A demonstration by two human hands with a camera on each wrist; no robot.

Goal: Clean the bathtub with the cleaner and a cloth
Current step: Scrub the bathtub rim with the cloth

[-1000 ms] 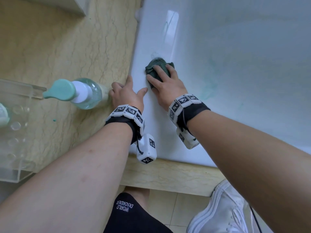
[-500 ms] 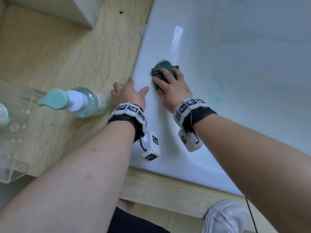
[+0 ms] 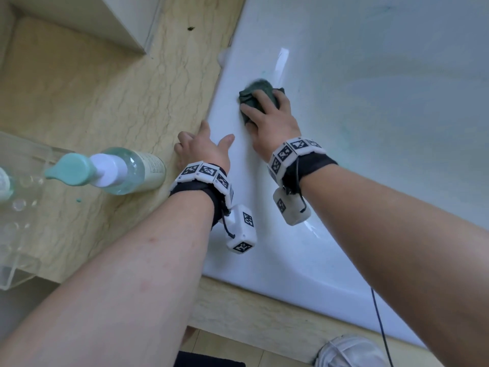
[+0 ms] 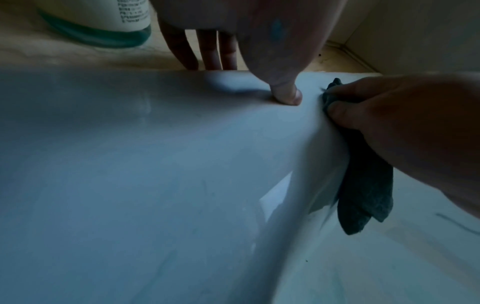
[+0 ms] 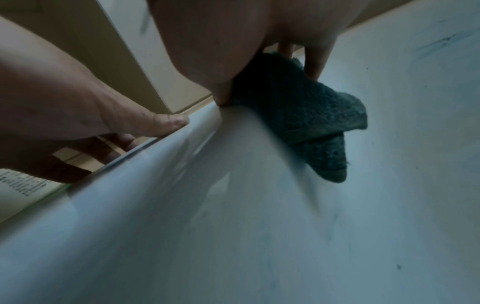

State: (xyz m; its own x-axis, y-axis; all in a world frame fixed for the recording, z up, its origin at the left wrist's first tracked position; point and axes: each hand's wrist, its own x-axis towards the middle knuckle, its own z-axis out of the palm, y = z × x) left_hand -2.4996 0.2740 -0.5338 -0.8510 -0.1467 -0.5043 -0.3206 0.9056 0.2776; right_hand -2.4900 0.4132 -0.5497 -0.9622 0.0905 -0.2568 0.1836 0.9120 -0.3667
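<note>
Right hand: you are gripping cloth, pressing it on tub rim | Left hand: you are resting it flat, fingers relaxed, beside bottle

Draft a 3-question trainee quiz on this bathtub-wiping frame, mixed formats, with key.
1. True or false: the right hand holds the crumpled dark green cloth against the white bathtub.
2. Multiple choice: where does the left hand rest? A) on the clear pump bottle of green cleaner B) fingers on the beige marbled stone ledge, thumb on the tub's rim C) inside the transparent plastic box
3. Fill in: the pump bottle stands on the ledge, to the ____ of the left hand in the head view.

Key: 1 true; 2 B; 3 left
</note>
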